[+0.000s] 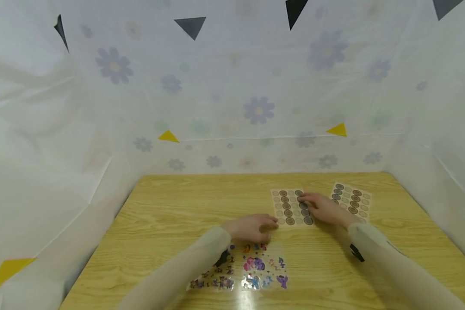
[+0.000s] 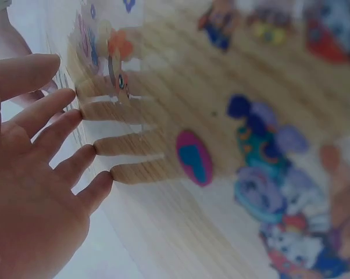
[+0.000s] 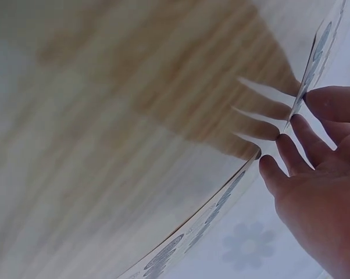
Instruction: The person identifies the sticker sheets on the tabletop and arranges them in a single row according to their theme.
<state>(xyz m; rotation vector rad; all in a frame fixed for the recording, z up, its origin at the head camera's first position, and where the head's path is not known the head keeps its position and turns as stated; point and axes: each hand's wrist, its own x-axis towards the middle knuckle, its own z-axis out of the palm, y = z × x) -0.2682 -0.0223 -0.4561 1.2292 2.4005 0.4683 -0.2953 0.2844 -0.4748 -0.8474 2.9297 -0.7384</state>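
Note:
Two pale sheets printed with rows of round coin-like pictures lie toward the back right of the table. My right hand touches the right side of the nearer coin sheet, fingers only slightly bent; in the right wrist view its fingertips meet the sheet's edge. The other coin sheet lies partly behind that hand. At the near sheet's lower left corner is my left hand, fingers extended and fingertips on the surface. Below it are clear sheets of colourful cartoon stickers, partly covered by the left forearm.
The wooden table is walled by a white flowered sheet behind and at both sides. Yellow triangles and dark triangles are stuck on it. Light glares off the table near the front.

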